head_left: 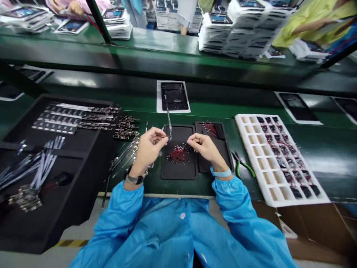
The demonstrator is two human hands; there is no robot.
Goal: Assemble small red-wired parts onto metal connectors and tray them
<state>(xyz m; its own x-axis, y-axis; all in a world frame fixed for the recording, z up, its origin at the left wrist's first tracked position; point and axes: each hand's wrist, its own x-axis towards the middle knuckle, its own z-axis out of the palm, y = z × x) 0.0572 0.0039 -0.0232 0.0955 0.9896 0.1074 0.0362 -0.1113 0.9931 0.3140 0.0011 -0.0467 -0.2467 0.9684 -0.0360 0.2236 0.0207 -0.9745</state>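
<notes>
My left hand (150, 149) pinches a thin silvery flex cable (169, 118) by its lower end, where a small part shows at the fingertips. The strip stands up and away from me. Level with it on the right, my right hand (205, 147) has thumb and forefinger pressed together; whatever is between them is too small to make out. Between and below the hands, a pile of tiny red-and-black wired parts (177, 154) lies on a black tray (178, 174). A second black tray (205, 163), partly under my right hand, holds more red wires (211, 129).
Green-handled pliers (244, 164) lie right of the trays, beside a white foam tray (260, 160) of black wired parts. Loose flex cables (122, 156) and a large black bin (69, 175) are at left. A tablet-like panel (174, 96) lies ahead. Other people work beyond.
</notes>
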